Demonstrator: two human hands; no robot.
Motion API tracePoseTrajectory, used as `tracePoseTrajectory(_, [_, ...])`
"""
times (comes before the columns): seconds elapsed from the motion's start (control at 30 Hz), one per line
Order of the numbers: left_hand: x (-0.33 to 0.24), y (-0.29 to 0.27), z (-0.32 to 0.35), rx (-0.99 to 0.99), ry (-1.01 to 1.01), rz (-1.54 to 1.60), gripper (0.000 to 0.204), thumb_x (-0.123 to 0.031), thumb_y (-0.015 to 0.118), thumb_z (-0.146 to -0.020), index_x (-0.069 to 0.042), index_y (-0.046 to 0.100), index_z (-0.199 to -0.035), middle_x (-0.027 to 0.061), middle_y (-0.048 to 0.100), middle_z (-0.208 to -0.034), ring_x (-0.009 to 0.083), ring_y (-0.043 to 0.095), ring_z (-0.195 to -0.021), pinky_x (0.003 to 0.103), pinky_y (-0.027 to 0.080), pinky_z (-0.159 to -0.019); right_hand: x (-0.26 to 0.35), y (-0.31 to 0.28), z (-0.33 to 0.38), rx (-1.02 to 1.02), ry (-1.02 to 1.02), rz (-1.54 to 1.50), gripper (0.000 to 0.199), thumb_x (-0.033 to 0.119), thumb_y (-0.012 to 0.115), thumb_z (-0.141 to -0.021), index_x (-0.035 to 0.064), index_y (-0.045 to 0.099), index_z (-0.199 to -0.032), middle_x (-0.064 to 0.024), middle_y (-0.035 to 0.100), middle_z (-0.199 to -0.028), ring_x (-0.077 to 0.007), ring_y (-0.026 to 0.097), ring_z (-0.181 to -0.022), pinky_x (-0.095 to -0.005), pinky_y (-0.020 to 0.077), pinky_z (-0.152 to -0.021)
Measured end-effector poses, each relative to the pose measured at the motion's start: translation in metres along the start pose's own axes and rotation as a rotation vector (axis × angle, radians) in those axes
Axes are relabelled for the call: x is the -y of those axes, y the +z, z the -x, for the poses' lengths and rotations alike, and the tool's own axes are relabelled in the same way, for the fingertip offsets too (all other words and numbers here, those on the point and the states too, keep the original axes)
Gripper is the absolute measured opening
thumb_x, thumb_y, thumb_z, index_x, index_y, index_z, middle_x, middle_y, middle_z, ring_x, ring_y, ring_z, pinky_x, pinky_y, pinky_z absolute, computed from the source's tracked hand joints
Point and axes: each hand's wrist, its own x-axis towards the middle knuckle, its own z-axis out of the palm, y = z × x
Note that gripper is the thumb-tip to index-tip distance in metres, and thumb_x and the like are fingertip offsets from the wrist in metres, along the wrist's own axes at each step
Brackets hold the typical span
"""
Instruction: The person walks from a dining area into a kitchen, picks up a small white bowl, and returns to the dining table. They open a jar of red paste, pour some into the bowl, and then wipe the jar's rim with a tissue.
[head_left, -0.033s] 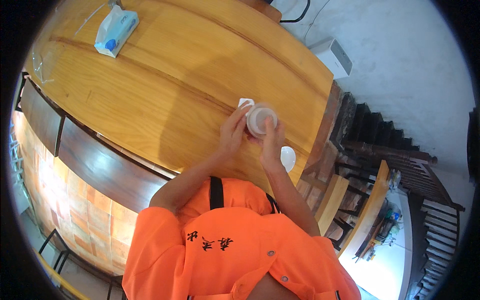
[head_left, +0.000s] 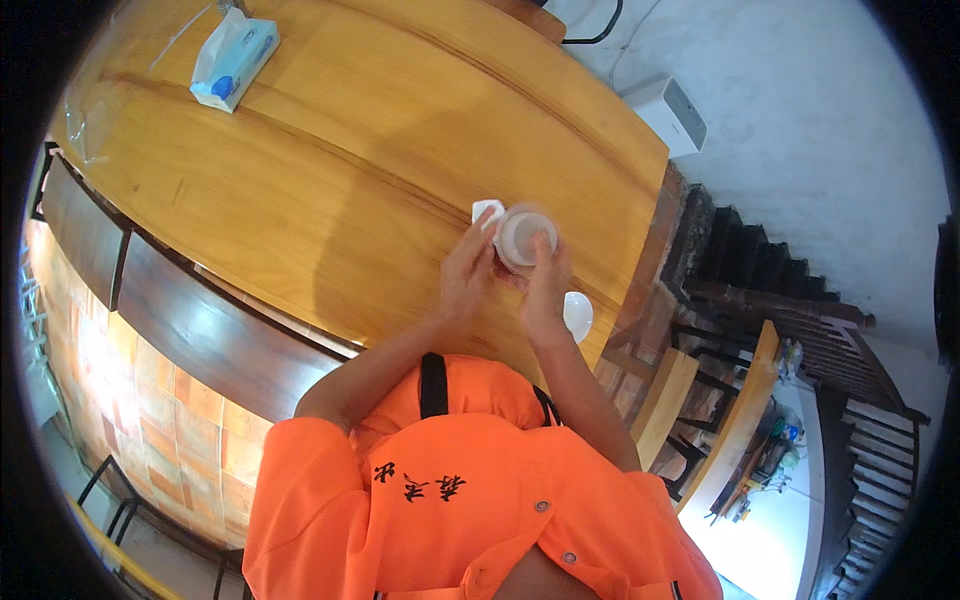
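Note:
Over the near right part of the wooden table, a round whitish translucent container point(head_left: 530, 235) is between my two hands. My right hand point(head_left: 545, 285) grips it from the near right, its thumb laid over the round face. With fingers closed, my left hand point(head_left: 467, 272) holds a crumpled white tissue point(head_left: 486, 212) against the container's left side. Something reddish point(head_left: 512, 280) shows just below the container; I cannot make out what it is. A small white dish or lid point(head_left: 577, 316) lies right of my right wrist. The container's contents are hidden.
The wooden table point(head_left: 250, 200) stretches far to the left. A blue tissue pack point(head_left: 235, 65) lies at its far left. Dark wooden benches point(head_left: 215, 320) run along the near left edge. A white box-shaped appliance point(head_left: 670, 115) stands beyond the right corner, near dark stairs point(head_left: 760, 250).
The tissue and my left fingertips have shifted very slightly along the container's side. My right hand stays on the container, and nothing else has visibly moved.

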Motion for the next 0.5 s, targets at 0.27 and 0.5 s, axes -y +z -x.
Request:
tracePoseTrajectory(0.27, [-0.023, -0.005, 0.025, 0.024, 0.170, -0.222, 0.044, 0.006, 0.044, -0.091, -0.005, 0.047, -0.134, 0.0166, 0.031, -0.149, 0.0279, 0.042, -0.130, 0.031, 0.040, -0.097, 0.039, -0.021, 0.008, 0.252, 0.233, 0.178, 0.055, 0.039, 0.052, -0.093, 0.0070, 0.037, -0.135, -0.0105, 0.045, -0.132, -0.0232, 0.052, -0.114, -0.0365, 0.0503, -0.084])
tracePoseTrajectory(0.5, [-0.009, -0.004, -0.010, 0.071, 0.059, -0.139, 0.043, -0.006, 0.050, -0.095, -0.010, 0.044, -0.137, 0.0141, 0.031, -0.149, 0.0269, 0.041, -0.131, 0.027, 0.041, -0.098, 0.033, -0.041, -0.039, 0.449, 0.022, 0.315, 0.083, 0.050, 0.060, -0.086, 0.0100, 0.021, -0.148, -0.0125, 0.033, -0.147, -0.0237, 0.048, -0.119, -0.0365, 0.0481, -0.090])
